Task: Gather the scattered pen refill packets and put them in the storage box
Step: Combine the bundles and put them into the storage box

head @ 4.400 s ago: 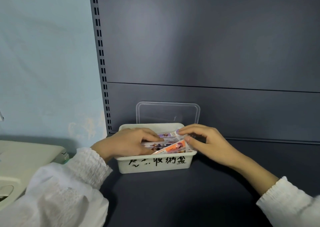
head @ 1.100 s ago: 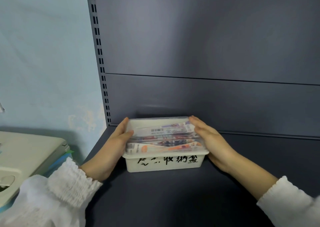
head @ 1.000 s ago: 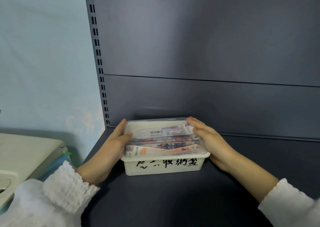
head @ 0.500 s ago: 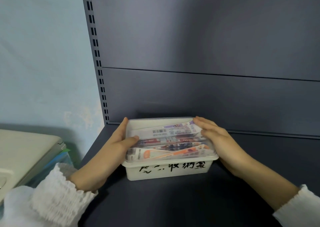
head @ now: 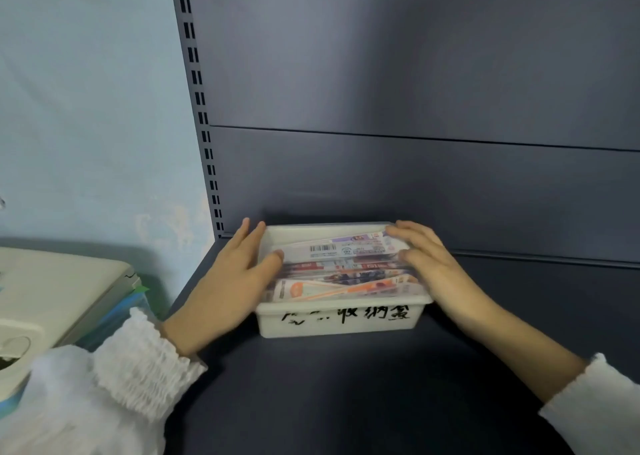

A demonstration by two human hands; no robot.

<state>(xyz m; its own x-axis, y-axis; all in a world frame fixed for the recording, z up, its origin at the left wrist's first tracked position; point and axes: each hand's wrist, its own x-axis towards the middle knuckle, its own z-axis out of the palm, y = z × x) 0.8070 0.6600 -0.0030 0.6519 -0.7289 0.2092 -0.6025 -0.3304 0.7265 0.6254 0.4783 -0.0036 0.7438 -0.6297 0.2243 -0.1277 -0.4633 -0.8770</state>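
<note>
The storage box (head: 341, 319) sits on the dark shelf (head: 346, 402), clear lid (head: 325, 227) on, refill packets (head: 346, 267) stacked inside. The left hand (head: 232, 281) and right hand (head: 436, 274) flank it, fingers extended, pressing the lid's edges

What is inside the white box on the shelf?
Through the clear lid, pen refill packets show, lying flat in the box. The left hand and right hand cover the packet ends; anything under the top layer is hidden.

left grip (head: 235, 279): fingers are held straight and pointed forward, thumb is turned inward.
right grip (head: 434, 271): fingers are laid flat, slightly bent.
right forearm (head: 519, 336): is angled inward.
</note>
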